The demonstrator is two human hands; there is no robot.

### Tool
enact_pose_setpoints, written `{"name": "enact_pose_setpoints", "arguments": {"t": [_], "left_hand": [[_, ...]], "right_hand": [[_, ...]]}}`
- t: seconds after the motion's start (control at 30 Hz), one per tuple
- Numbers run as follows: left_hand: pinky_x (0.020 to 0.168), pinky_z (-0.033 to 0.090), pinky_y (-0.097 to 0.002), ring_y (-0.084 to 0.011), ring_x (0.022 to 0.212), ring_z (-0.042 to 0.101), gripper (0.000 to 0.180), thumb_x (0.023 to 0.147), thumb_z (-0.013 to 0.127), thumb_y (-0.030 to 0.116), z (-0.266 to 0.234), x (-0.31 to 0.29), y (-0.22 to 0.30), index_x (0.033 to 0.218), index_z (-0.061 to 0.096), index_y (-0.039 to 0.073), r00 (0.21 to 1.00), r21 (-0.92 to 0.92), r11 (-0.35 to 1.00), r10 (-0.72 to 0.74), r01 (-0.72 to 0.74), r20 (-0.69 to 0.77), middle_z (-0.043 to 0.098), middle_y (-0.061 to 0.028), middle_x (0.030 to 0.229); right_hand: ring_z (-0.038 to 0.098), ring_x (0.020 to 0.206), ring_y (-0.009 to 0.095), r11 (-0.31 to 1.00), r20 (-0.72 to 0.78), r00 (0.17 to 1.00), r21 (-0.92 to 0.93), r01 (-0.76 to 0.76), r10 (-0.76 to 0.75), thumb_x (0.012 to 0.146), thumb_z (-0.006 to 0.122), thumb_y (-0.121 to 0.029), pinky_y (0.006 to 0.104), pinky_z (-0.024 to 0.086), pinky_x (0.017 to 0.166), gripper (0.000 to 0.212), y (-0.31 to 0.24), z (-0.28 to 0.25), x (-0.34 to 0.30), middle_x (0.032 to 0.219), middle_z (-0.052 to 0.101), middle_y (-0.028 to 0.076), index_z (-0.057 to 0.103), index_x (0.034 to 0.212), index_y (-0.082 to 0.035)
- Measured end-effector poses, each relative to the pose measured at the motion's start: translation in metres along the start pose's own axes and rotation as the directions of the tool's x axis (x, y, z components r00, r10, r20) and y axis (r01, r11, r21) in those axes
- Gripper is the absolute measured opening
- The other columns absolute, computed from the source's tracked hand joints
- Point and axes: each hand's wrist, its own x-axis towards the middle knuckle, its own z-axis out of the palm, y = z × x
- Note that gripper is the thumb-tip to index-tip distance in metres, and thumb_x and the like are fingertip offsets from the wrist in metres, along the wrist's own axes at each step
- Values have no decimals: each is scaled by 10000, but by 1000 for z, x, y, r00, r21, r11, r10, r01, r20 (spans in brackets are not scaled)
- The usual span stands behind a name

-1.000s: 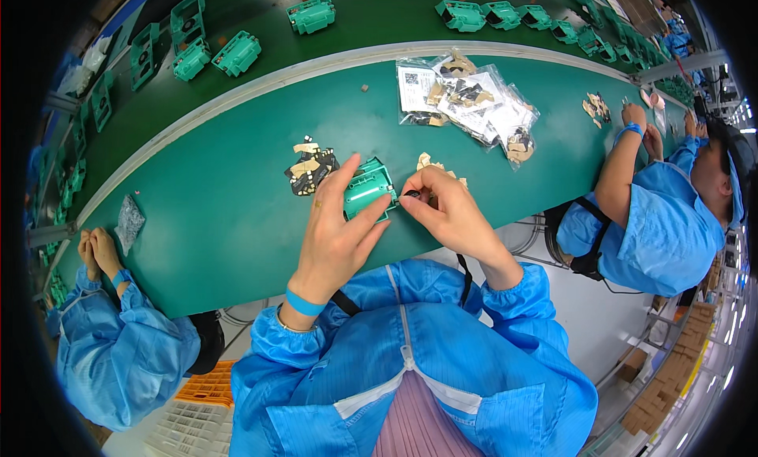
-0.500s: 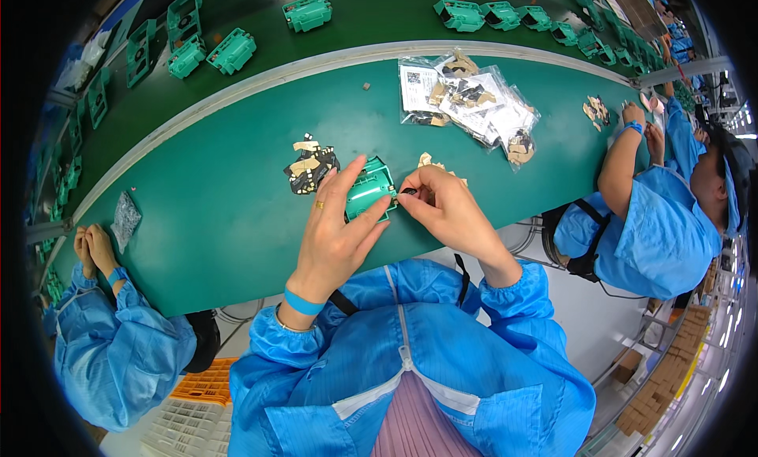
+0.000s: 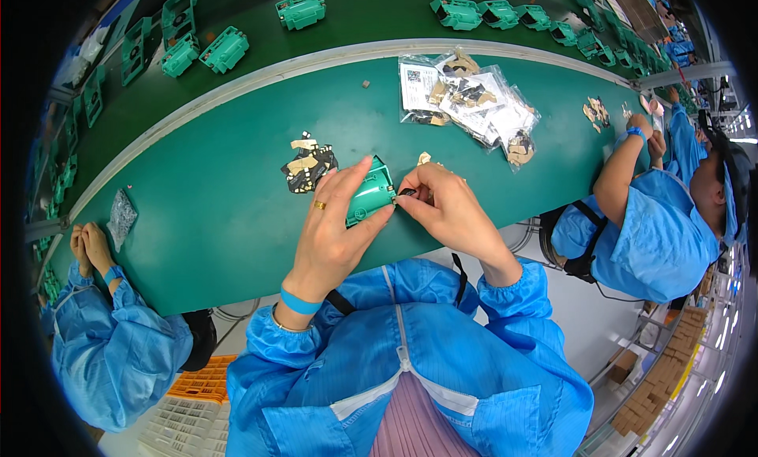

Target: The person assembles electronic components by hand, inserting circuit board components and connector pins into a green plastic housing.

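A green plastic housing [image 3: 369, 195] stands tilted on the table in front of me. My left hand [image 3: 333, 220] grips it from the left, thumb along its near side and fingers over the far side. At its right edge, my right hand [image 3: 444, 203] pinches a small black piece [image 3: 407, 192] between thumb and forefinger, close against the housing. Beyond my left fingers lies a heap of black and tan adhesive pieces [image 3: 309, 165]. Some tan backing scraps [image 3: 425, 158] show behind my right hand, which partly hides them.
Clear bags of pieces with paper sheets [image 3: 466, 94] lie on the green table [image 3: 221, 181]. Green housings [image 3: 302, 10] line the belt [image 3: 253, 15] past a pale rail. Co-workers in blue sit at left [image 3: 118, 346] and right [image 3: 663, 212]. A bubble-wrap packet [image 3: 121, 219] lies far left.
The housing has been turned slightly in my left hand. My right hand stays at its right edge with the black piece. The co-worker's hand at right has shifted.
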Motion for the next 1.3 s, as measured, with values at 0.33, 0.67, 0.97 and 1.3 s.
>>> {"name": "enact_pose_setpoints", "arguments": {"t": [0.33, 0.67, 0.97, 1.3], "left_hand": [[1067, 461, -562, -397, 1247, 586, 346, 789, 821, 75, -2, 2, 2, 1121, 770, 156, 1000, 38, 999, 23, -24, 5, 546, -224, 1438], [1025, 482, -516, -403, 1200, 586, 336, 782, 810, 58, 0, 3, 3, 1107, 777, 135, 999, 79, 996, 49, -49, 9, 530, -224, 1446], [1061, 453, -503, -411, 1255, 545, 376, 751, 804, 32, -2, 3, 7, 1116, 774, 118, 998, 69, 998, -5, 0, 68, 508, -223, 1463], [1084, 439, -487, -422, 1305, 512, 454, 748, 779, -15, 5, 3, 15, 1173, 772, 143, 997, 178, 983, -55, 43, 62, 442, -249, 1511]], "right_hand": [[678, 808, 275, 1000, 1, 1000, -12, -11, 11, 879, 715, -95, 394, 515, 724, 135, -3, -1, 0, 894, 673, 150, 660, 922, 19], [685, 829, 269, 999, -16, 999, -44, -28, 28, 904, 710, -137, 396, 517, 740, 144, 2, 0, -2, 920, 689, 134, 677, 960, -9], [696, 865, 269, 997, -2, 997, -28, -75, 75, 924, 691, -158, 403, 522, 754, 146, 4, -1, -1, 928, 703, 122, 699, 988, -27], [607, 718, 180, 999, -98, 995, -22, 29, -31, 909, 710, -122, 341, 478, 649, 136, 18, 6, -2, 850, 640, 81, 714, 1006, -26]]}}
